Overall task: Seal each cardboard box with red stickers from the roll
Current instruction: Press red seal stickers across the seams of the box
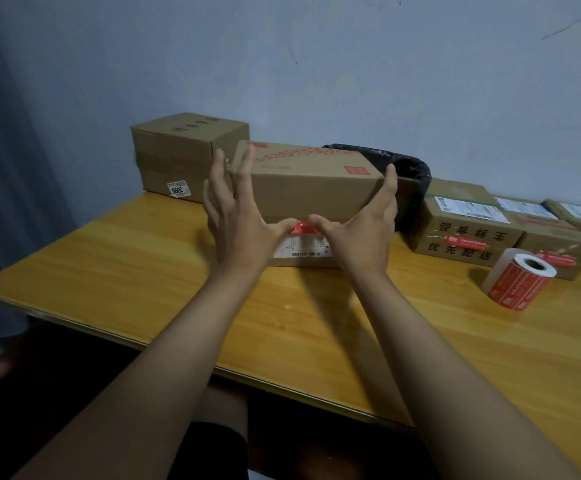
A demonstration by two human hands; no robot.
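A long cardboard box (313, 188) with red print lies across the middle of the wooden table (143, 271). A red sticker (303, 228) sits on its near face above a white label. Both thumbs press on that sticker. My left hand (237, 216) has its fingers spread straight up along the box's left end. My right hand (365, 226) reaches its fingers up to the box's right end. The roll of red stickers (517, 280) lies on its side on the table to the right, apart from both hands.
A squarer cardboard box (181, 154) stands at the back left. Several smaller boxes (469, 230), some with red stickers, line the right side. A bin with a black bag (407, 168) stands behind the long box. The wall is close behind.
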